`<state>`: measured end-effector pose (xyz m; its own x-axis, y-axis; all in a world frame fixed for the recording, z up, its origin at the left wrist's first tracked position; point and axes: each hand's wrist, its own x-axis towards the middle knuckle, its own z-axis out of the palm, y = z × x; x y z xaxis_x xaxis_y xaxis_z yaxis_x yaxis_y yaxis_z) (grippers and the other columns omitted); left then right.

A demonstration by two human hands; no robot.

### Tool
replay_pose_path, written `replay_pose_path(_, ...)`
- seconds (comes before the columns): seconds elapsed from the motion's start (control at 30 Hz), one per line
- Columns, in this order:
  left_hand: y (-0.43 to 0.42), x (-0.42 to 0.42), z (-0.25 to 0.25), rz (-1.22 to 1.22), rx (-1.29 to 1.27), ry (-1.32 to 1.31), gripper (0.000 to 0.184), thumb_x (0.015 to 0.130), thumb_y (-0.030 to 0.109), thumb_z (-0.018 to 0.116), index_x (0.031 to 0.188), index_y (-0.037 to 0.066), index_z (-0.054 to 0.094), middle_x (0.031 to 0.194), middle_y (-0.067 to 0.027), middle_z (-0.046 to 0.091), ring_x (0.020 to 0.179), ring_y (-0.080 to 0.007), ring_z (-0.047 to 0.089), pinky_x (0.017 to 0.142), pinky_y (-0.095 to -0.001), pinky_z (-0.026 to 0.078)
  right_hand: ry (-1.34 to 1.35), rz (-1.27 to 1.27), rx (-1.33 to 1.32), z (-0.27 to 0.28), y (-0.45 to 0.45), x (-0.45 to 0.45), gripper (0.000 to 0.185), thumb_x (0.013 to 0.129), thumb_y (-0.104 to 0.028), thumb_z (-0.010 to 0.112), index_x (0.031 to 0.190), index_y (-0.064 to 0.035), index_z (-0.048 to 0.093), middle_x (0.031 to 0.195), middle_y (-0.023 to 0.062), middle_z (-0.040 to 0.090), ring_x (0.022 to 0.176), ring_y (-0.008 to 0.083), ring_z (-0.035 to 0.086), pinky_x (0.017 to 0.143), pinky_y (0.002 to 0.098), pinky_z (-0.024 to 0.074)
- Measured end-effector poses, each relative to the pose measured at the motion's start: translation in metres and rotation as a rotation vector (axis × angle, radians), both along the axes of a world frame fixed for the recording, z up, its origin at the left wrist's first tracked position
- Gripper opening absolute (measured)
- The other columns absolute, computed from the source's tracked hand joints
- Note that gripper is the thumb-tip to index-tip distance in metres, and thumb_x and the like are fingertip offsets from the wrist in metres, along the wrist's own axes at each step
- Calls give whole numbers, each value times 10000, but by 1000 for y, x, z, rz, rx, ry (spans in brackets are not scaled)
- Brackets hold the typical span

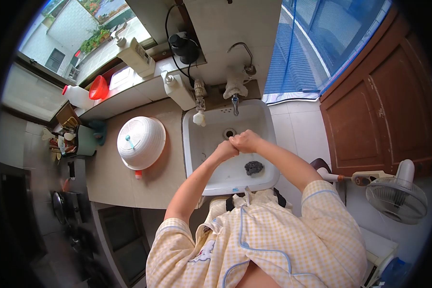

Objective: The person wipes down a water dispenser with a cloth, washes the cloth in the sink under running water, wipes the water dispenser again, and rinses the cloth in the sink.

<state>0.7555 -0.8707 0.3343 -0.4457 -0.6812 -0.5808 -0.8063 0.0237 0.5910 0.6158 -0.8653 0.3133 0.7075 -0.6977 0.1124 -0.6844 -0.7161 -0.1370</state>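
- The person's left hand [227, 150] and right hand [245, 140] meet over the white sink [215, 176], touching each other.
- Both hands are clenched, fingers curled inward; whether anything is held between them is hidden, so one cannot tell.
- A dark, crumpled wad [254, 167] lies on the sink floor, below the right forearm and apart from both hands.
- The drain [229, 133] sits just beyond the hands, towards the back of the sink.
- A metal tap [235, 104] points down over the sink's back edge, with pale wrapping [235, 88] around its upper part.
- To the left of it, another tap [199, 99] carries a whitish piece at its outlet.
- A white pump bottle [177, 90] stands behind the sink's back left corner.
- On the bench [101, 182], left of the sink, rests a white ribbed dome [141, 139]; a small red piece [138, 174] sticks out at its near edge.
- A fan [397, 199] stands at the far right, near a brown door [379, 101].
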Motion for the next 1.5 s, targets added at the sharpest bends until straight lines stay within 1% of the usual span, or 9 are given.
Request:
replay_pose_path(0.1,1,-5,-10,-23,-256,-54,172,675,180,557,704,12,541,756,-161,609,724,-301,592,589,-381,467,111,-135,160,2,0,6,114,673,-128,525,767,-75,489,735,71,614,591,253,606,528,353,475)
replay_pose_path(0.4,10,0,-39,-258,-661,-147,117,729,100,479,817,41,427,645,-130,585,577,-298,582,486,-386,459,-1,-557,728,2,15,18,206,694,-143,519,841,-19,592,881,181,602,841,301,587,722,363,474)
replay_pose_path(0.6,6,11,-39,-482,-1018,5,154,698,145,519,808,75,437,582,-71,532,477,-239,557,407,-331,440,-426,-639,1092,8,20,15,180,639,-58,541,816,-22,549,717,130,586,584,211,566,454,338,428)
replay_pose_path(0.67,5,15,-37,-536,-1080,10,172,688,163,530,818,89,447,585,-61,523,467,-224,553,395,-323,437,-680,-665,1413,4,23,14,149,627,-17,537,765,-61,502,573,52,469,421,120,401,329,289,275)
replay_pose_path(1.07,9,14,-27,-676,-1364,138,127,677,208,548,706,142,443,546,3,412,444,-131,498,334,-256,392,-1195,-647,1954,-18,53,12,197,737,16,463,647,-111,342,489,-33,272,359,46,234,312,197,160)
replay_pose_path(1.23,27,14,-44,-536,-1305,95,158,689,219,548,698,123,423,570,1,439,435,-161,495,362,-274,405,-994,-520,1979,-37,51,7,101,717,-28,507,749,-68,421,549,15,395,395,83,336,330,229,245)
replay_pose_path(1.33,42,13,-58,-307,-990,21,165,673,158,565,772,70,468,747,-80,487,654,-229,536,534,-333,454,-273,-426,867,-36,52,18,478,655,-279,612,1021,-16,456,838,190,590,759,317,580,668,378,453)
replay_pose_path(1.4,53,20,-58,-219,-755,-49,295,629,88,606,892,26,488,897,-153,463,896,-280,497,711,-389,432,-271,-523,889,-29,68,20,484,665,-294,608,1038,-33,445,873,188,584,813,337,562,695,394,445)
replay_pose_path(1.5,54,40,-75,-211,-446,184,376,597,80,640,928,11,478,893,-165,480,879,-320,498,713,-390,434,-253,-599,872,-29,83,19,484,688,-296,600,1072,-58,425,954,178,565,892,350,535,741,404,432)
